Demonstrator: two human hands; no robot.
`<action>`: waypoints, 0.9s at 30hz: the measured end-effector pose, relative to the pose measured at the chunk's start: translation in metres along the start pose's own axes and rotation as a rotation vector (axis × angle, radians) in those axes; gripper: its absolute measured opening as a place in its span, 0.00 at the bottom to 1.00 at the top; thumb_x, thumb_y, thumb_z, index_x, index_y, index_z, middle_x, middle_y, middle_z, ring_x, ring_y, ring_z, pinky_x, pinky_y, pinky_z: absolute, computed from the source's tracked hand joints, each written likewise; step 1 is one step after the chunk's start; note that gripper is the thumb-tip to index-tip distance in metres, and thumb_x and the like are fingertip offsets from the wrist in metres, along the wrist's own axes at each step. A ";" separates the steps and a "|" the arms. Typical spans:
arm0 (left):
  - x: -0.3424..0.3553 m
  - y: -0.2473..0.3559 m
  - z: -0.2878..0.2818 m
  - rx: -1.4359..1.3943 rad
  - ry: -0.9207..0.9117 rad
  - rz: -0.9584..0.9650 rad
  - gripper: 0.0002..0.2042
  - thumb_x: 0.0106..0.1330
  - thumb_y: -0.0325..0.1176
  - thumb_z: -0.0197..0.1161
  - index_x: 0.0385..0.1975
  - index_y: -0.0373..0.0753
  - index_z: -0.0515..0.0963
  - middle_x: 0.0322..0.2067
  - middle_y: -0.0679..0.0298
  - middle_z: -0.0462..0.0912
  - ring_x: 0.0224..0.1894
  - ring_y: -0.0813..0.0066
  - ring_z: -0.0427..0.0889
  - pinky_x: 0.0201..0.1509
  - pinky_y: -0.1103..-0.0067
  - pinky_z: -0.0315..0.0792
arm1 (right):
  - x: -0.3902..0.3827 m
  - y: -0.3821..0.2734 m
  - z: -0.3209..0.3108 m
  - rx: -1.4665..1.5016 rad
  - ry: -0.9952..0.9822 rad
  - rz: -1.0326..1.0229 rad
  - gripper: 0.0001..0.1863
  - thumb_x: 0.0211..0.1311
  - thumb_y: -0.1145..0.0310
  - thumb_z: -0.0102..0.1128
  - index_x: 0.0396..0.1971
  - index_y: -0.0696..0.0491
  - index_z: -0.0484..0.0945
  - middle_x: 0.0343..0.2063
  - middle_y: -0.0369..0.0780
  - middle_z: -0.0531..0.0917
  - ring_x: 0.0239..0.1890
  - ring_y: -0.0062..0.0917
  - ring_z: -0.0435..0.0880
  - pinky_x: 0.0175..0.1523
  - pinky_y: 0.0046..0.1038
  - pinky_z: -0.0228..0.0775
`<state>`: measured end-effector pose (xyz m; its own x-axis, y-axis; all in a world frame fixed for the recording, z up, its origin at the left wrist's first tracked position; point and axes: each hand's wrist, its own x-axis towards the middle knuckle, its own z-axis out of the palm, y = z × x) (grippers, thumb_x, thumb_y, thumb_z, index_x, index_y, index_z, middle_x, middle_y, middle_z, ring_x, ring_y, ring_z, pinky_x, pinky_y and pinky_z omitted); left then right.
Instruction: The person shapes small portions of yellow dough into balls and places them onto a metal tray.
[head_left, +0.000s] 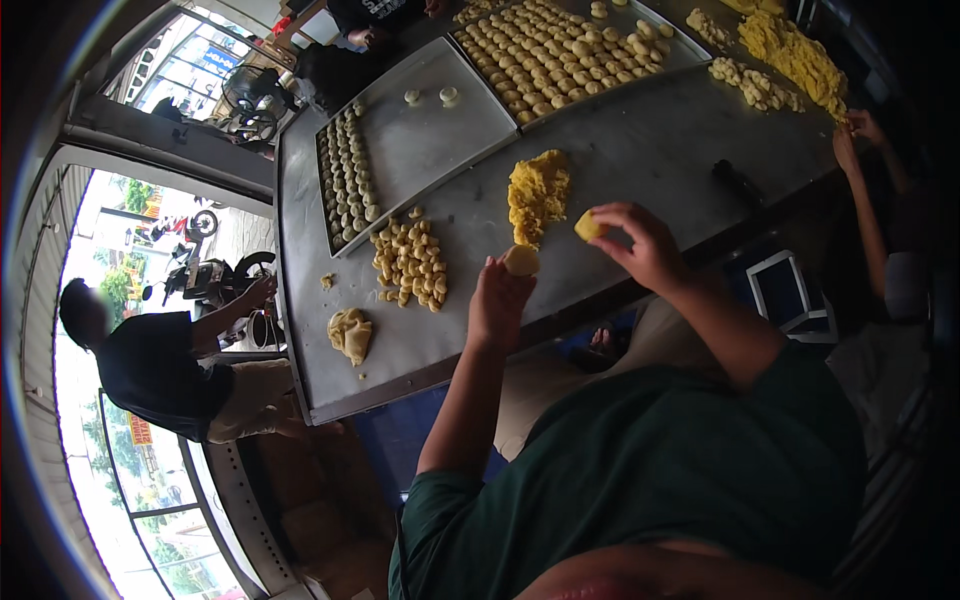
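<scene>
In my left hand (498,290) is a pale flattened round of dough (521,260), held up at the fingertips just below a crumbly yellow mound (535,190). My right hand (635,240) pinches a small yellow lump (589,226) to the right of that mound. Left of both hands, many small cut dough pieces (405,260) lie in a pile on the steel table (640,150), with a larger soft dough lump (350,335) nearer the front edge.
Two trays (430,140) (560,50) hold rows of dough balls at the back. More yellow mixture (790,60) and dough piles (750,82) lie at right, beside a co-worker's hands (855,140). Another person (150,370) stands left near motorbikes (200,280). A dark object (735,185) lies on the tabletop.
</scene>
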<state>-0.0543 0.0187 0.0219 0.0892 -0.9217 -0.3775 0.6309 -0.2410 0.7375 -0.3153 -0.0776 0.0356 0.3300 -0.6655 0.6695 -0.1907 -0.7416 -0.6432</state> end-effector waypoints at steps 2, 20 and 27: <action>-0.005 -0.009 0.027 -0.062 -0.119 -0.063 0.32 0.82 0.57 0.44 0.70 0.33 0.66 0.64 0.56 0.78 0.68 0.64 0.74 0.75 0.63 0.62 | -0.002 -0.011 0.015 0.019 -0.223 -0.064 0.22 0.59 0.72 0.75 0.54 0.52 0.81 0.47 0.42 0.87 0.53 0.38 0.87 0.58 0.35 0.81; -0.024 0.016 0.056 1.277 -0.188 0.413 0.25 0.48 0.38 0.83 0.43 0.34 0.82 0.36 0.52 0.88 0.39 0.57 0.90 0.45 0.68 0.81 | -0.003 -0.036 0.030 -0.187 -0.501 -0.165 0.14 0.58 0.69 0.73 0.45 0.48 0.89 0.48 0.35 0.88 0.60 0.34 0.79 0.72 0.50 0.63; -0.016 0.017 0.046 1.642 -0.378 0.401 0.30 0.47 0.40 0.85 0.49 0.35 0.80 0.41 0.51 0.88 0.44 0.60 0.90 0.50 0.68 0.81 | -0.012 -0.047 0.039 -0.188 -0.362 -0.312 0.12 0.57 0.70 0.71 0.42 0.50 0.89 0.34 0.37 0.88 0.48 0.31 0.83 0.66 0.38 0.69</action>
<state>-0.0808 0.0149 0.0663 -0.2913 -0.9534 -0.0788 -0.7843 0.1909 0.5903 -0.2739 -0.0314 0.0431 0.6900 -0.3629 0.6263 -0.1838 -0.9247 -0.3333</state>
